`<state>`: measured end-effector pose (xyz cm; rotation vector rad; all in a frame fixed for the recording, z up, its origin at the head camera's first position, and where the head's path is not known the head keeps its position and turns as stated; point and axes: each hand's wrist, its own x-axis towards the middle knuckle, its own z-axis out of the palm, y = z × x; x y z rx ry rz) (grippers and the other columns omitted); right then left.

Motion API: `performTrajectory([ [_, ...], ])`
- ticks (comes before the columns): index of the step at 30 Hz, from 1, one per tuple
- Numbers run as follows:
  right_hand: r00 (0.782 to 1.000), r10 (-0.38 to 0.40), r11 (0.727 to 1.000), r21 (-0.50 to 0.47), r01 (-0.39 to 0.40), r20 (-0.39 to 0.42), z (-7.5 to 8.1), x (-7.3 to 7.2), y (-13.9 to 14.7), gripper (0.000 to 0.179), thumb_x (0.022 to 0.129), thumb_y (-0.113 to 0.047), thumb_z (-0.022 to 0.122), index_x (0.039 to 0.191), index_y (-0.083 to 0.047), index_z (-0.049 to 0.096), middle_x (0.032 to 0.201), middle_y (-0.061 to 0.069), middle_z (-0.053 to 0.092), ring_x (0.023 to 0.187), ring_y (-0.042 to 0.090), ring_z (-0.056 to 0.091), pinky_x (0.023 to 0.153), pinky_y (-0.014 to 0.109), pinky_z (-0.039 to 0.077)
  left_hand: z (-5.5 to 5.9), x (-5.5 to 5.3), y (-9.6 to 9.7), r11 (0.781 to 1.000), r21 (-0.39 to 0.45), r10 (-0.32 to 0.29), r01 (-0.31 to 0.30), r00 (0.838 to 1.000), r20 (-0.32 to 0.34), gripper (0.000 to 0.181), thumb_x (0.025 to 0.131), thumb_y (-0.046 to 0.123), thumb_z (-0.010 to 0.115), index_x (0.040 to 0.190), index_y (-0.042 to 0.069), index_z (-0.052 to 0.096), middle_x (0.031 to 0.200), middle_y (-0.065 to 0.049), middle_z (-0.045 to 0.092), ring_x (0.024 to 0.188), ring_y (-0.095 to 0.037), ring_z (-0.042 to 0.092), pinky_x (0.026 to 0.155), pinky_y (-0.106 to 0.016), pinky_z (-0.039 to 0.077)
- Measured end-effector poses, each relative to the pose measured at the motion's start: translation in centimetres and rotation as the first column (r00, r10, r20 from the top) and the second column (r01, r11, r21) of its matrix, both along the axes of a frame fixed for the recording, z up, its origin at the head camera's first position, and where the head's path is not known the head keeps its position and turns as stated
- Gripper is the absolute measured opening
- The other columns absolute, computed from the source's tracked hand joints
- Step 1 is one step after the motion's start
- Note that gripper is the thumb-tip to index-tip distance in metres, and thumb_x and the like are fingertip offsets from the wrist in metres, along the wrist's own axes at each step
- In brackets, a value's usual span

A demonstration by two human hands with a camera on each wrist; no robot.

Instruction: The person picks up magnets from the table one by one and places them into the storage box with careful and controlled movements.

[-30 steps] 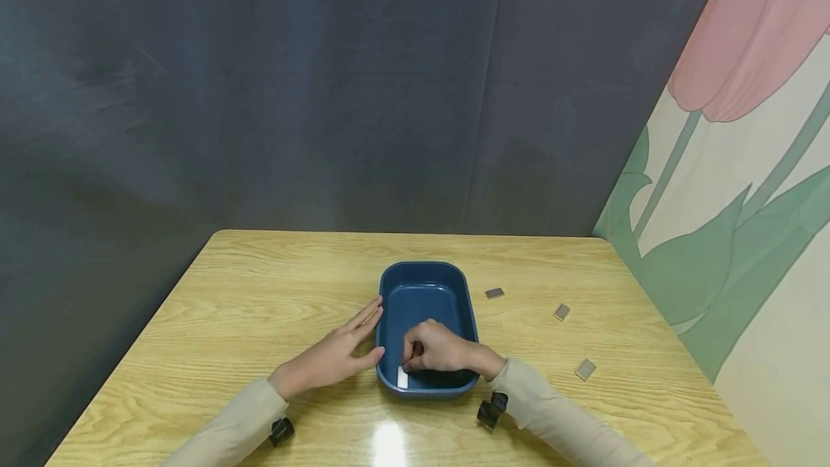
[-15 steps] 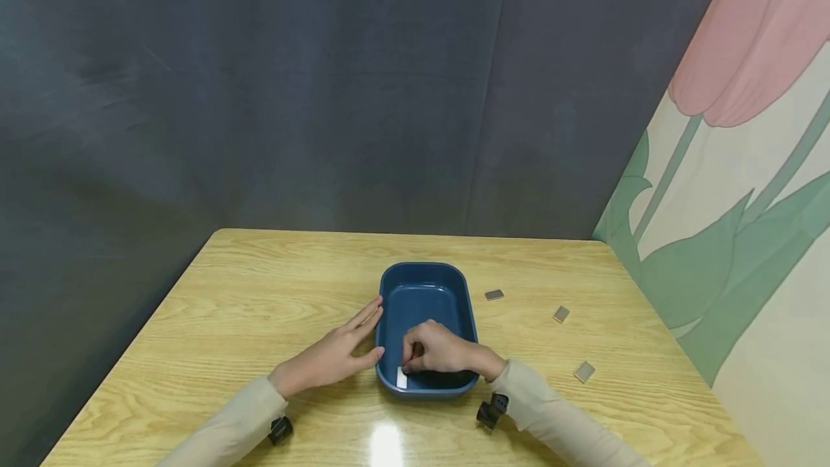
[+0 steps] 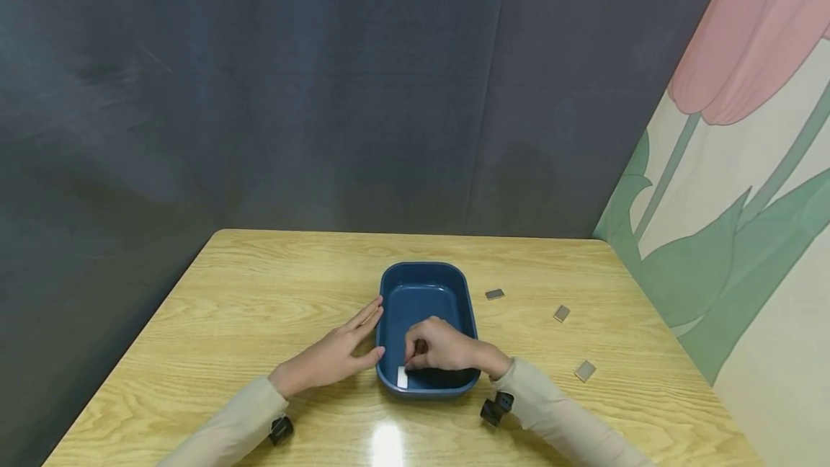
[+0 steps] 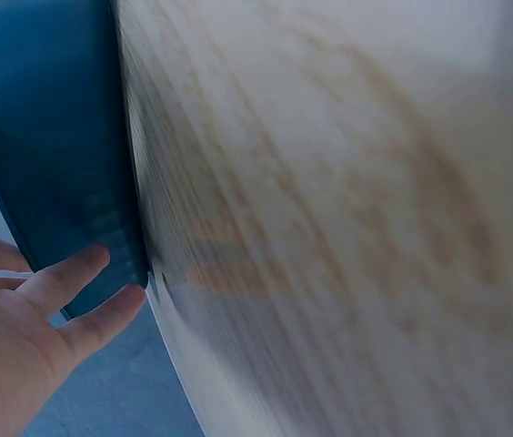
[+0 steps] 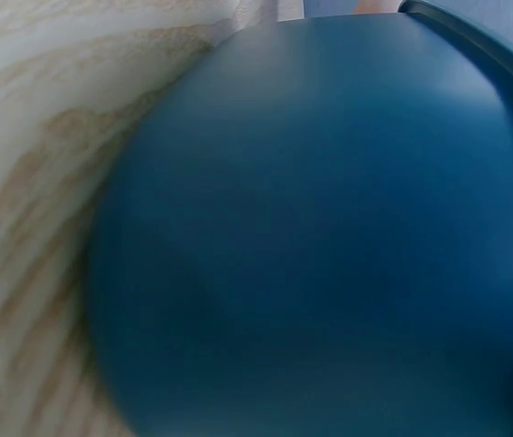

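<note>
A dark blue rectangular tray [image 3: 424,301] with rounded corners stands on the table. My left hand [image 3: 327,359] rests against its left side, fingers spread and fairly straight; in the left wrist view, fingertips [image 4: 93,259] touch the tray's outer wall [image 4: 56,137]. Inside, at the near left corner, is a small white rectangular piece [image 3: 402,378]. My right hand [image 3: 441,346] reaches over the tray's right rim, its fingers curled and pinching at the upper end of that piece. The tray's outside [image 5: 329,228] fills the right wrist view and hides the right hand there.
Right of the tray lie three small flat rectangular pieces: a dark grey one [image 3: 495,294], a brownish one [image 3: 561,313] and a nearer grey-beige one [image 3: 585,370]. A dark curtain [image 3: 357,92] hangs behind the wooden table [image 3: 259,287], and a flower-painted wall [image 3: 713,236] stands at right.
My right hand has shifted very slightly to the right and up. The left hand, the tray and the loose pieces stay where they were.
</note>
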<state>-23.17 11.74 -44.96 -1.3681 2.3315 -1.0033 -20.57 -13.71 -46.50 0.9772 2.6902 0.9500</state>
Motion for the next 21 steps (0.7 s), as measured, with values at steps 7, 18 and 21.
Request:
performTrajectory([
  [7, 1.000, -0.005, 1.000, 0.005, 0.005, -0.014, 0.25, 0.06, 0.32, 0.011, 0.083, 0.002, 0.077, 0.081, -0.006, 0.071, 0.084, 0.002, 0.071, 0.073, 0.000, 0.065, 0.064, 0.016, 0.054, 0.05, 0.00, 0.08, 1.000, 0.000, 0.004, -0.004, 1.000, 0.003, 0.073, 0.103, 0.042, 0.051, 0.157, 0.004, 0.022, 0.167, 0.001, 0.003, 0.145, -0.029, 0.024, 0.110, -0.048, 0.035],
  [18, 0.999, -0.004, 1.000, -0.002, 0.004, -0.035, 0.42, 0.16, 0.68, 0.011, 0.084, 0.001, 0.077, 0.081, -0.008, 0.071, 0.084, 0.000, 0.071, 0.074, 0.000, 0.065, 0.065, 0.016, 0.054, 0.02, -0.05, 0.10, 1.000, -0.002, 0.006, -0.006, 1.000, 0.006, 0.072, 0.103, 0.041, 0.052, 0.157, 0.004, 0.021, 0.167, 0.002, 0.003, 0.145, -0.028, 0.024, 0.110, -0.048, 0.035],
  [21, 0.999, -0.007, 1.000, -0.002, 0.007, -0.045, 0.62, 0.24, 0.80, 0.012, 0.084, 0.001, 0.077, 0.081, -0.008, 0.071, 0.084, 0.000, 0.070, 0.073, 0.000, 0.064, 0.065, 0.016, 0.053, 0.08, -0.03, 0.12, 1.000, 0.000, 0.006, -0.006, 1.000, 0.009, 0.072, 0.103, 0.041, 0.052, 0.157, 0.004, 0.021, 0.167, 0.001, 0.003, 0.145, -0.028, 0.024, 0.110, -0.049, 0.035],
])
